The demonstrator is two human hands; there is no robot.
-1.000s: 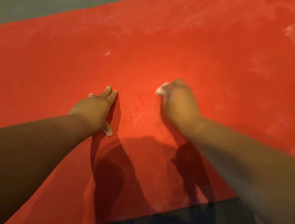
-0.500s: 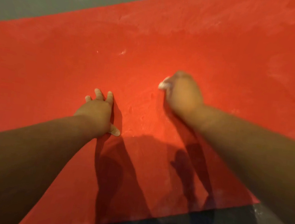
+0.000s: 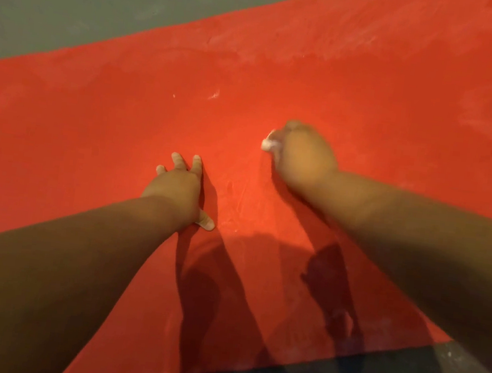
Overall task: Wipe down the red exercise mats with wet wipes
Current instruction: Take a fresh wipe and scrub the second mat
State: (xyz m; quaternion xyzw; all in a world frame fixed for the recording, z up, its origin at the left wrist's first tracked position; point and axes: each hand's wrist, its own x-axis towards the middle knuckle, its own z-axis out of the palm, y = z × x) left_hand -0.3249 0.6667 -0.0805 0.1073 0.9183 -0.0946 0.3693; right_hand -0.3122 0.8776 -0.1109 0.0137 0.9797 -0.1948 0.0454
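Red mat (image 3: pixel 398 127), wipe (image 3: pixel 267 142) in right hand (image 3: pixel 304 157)

- Two bare forearms are shown, uncovered from wrist to picture edge: the left forearm (image 3: pixel 77 259) and the right forearm (image 3: pixel 417 236).
- The left hand (image 3: pixel 177 189) is seen bare, with short, rounded fingertips.
- The right hand (image 3: pixel 303 156) is likewise bare; it is blurred, so finer details cannot be made out.
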